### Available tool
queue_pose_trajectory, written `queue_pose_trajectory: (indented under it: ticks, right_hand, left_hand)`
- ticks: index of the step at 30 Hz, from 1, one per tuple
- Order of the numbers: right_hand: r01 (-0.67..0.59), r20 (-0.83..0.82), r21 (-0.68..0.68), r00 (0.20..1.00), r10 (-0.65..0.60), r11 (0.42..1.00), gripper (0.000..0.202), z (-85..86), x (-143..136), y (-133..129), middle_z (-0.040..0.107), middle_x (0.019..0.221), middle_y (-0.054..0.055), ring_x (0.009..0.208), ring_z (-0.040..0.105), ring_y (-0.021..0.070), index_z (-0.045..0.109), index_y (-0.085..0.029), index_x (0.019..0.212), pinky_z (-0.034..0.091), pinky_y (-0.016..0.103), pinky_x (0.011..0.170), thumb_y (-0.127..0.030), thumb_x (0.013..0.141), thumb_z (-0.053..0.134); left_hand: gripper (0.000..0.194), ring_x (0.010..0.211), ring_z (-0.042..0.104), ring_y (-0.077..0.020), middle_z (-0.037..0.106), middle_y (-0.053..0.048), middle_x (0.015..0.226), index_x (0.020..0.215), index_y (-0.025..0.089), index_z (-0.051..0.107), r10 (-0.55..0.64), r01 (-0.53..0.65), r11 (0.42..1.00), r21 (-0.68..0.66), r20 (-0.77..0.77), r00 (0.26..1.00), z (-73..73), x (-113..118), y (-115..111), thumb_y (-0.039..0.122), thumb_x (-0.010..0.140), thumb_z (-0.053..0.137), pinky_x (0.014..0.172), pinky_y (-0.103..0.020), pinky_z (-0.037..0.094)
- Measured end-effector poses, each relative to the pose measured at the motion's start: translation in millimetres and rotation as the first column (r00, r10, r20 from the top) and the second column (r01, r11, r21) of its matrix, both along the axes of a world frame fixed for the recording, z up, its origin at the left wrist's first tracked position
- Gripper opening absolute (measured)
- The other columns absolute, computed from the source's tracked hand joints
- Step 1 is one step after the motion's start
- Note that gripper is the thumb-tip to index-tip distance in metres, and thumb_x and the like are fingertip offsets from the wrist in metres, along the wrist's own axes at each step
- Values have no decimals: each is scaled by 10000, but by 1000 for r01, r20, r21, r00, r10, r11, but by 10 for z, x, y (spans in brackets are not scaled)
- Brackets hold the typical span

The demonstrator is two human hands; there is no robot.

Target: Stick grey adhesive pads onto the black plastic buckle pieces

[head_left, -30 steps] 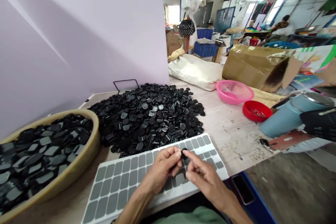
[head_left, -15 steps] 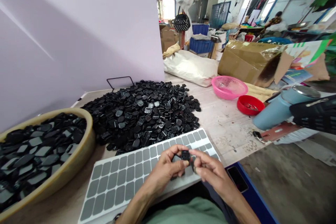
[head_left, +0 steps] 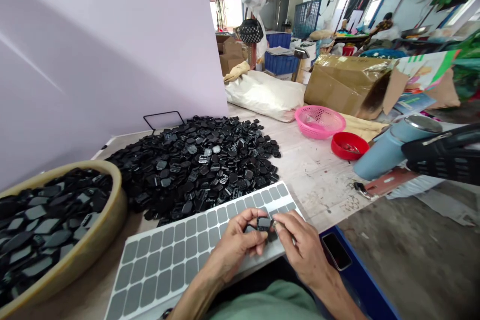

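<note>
Between the thumb and fingers of my left hand (head_left: 240, 240) is a small black plastic piece (head_left: 264, 224) with a grey upper face, held above the sheet. A second grey-faced piece (head_left: 250, 229) shows partly in the same hand. My right hand (head_left: 300, 242) is closed in a pinch at the right edge of the held piece; a tiny thing may be between its fingertips, too small to make out. Under both hands lies a white sheet with rows of grey rounded stickers (head_left: 163, 260). Behind it spreads a big heap of similar black pieces (head_left: 210, 170).
At left stands a yellowish round tub (head_left: 117, 185) of grey-faced pieces. To the right are a pink basket (head_left: 318, 132), a red bowl (head_left: 348, 155), a blue bottle (head_left: 378, 155) and a cardboard box (head_left: 345, 85). A phone (head_left: 337, 251) lies on a blue surface by my right arm.
The held piece now shows a grey face where it looked black before. My right hand's fingers have drawn together into a pinch beside it. The view has shifted slightly right.
</note>
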State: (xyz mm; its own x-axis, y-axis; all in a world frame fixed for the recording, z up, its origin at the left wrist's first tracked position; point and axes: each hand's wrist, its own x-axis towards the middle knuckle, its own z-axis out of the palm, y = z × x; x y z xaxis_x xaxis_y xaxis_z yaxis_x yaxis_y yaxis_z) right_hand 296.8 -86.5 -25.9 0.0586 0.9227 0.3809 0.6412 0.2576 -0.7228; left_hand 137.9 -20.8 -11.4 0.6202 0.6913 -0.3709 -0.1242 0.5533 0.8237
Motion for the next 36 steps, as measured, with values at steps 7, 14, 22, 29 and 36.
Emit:
queue_pose_trajectory:
  ticks: [7, 14, 22, 29, 36]
  right_hand:
    - [-26, 35, -1, 999, 26, 1000, 220, -6, 11, -16, 594, 883, 41, 792, 576, 157, 569, -197, 1049, 449, 275, 693, -139, 921, 399]
    - [-42, 30, -52, 999, 44, 998, 249, -28, 23, -5, 590, 900, 32, 798, 581, 154, 575, -225, 1081, 448, 277, 700, -147, 926, 396]
    - [-41, 73, -82, 996, 47, 996, 247, 4, 12, -4, 583, 885, 29, 788, 573, 158, 574, -238, 1070, 446, 280, 705, -159, 932, 385]
    - [-34, 182, -130, 982, 58, 991, 229, 66, 19, -24, 582, 873, 37, 792, 576, 162, 575, -217, 993, 444, 276, 715, -139, 922, 372]
    - [-33, 238, -144, 969, 67, 989, 214, 94, 12, -47, 579, 850, 35, 762, 574, 156, 585, -203, 925, 436, 263, 693, -132, 903, 385]
  left_hand:
    - [329, 474, 498, -38, 558, 14, 763, 1018, 147, 557, 5, -5, 1000, -2, 0, 1000, 10, 9, -3, 96, 703, 636, 415, -157, 297]
    - [338, 495, 531, -56, 581, -10, 791, 1023, 145, 557, -4, 3, 1000, 17, 10, 1000, -22, 0, -19, 99, 698, 639, 402, -153, 307]
    - [352, 486, 516, -64, 584, 3, 684, 1031, 141, 557, 0, 1, 1000, 21, -9, 1000, -26, -8, -14, 84, 690, 618, 399, -146, 309]
    - [342, 489, 541, -71, 579, 13, 685, 996, 141, 572, 17, -16, 999, 33, -30, 999, -3, 8, -26, 91, 668, 653, 403, -151, 338]
    - [312, 432, 504, -70, 573, 12, 576, 948, 134, 577, 13, -7, 997, 74, -81, 997, 1, 44, -31, 313, 729, 707, 370, -149, 269]
